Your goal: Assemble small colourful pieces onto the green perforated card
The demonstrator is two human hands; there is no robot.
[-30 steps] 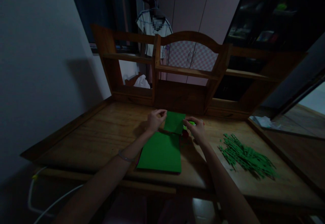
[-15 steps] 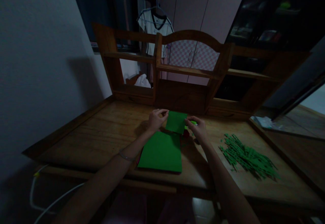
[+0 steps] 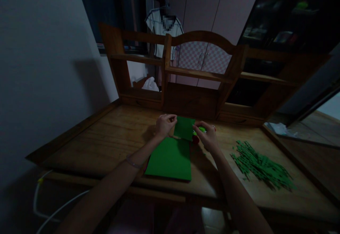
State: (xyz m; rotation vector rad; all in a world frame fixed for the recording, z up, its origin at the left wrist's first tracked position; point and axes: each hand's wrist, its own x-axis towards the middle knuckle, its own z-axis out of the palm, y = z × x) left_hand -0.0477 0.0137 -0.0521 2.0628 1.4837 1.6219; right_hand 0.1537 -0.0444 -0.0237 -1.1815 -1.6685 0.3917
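Between my hands a small square of green paper (image 3: pixel 184 127) is held up above the desk. My left hand (image 3: pixel 165 125) pinches its upper left corner between thumb and fingers. At the paper's right edge is my right hand (image 3: pixel 207 133), its thumb and fingertips closed on that edge. Just below and nearer to me lies a larger green sheet (image 3: pixel 170 159), flat on the desk and looking like the top of a stack. Beside the right hand are a dark red round thing (image 3: pixel 196 140) and a bright green item (image 3: pixel 202 129), both partly hidden.
A loose heap of cut green strips (image 3: pixel 262 165) covers part of the desk (image 3: pixel 101 135) on the right. Along the back stands a wooden shelf unit (image 3: pixel 191 101). A wall (image 3: pixel 53 85) borders the left side, and a white cable (image 3: pixel 63 205) hangs at the front left.
The small green paper has tilted slightly, and my right hand has shifted a little along its right edge. My left hand keeps its pinch; the whole view has moved slightly.
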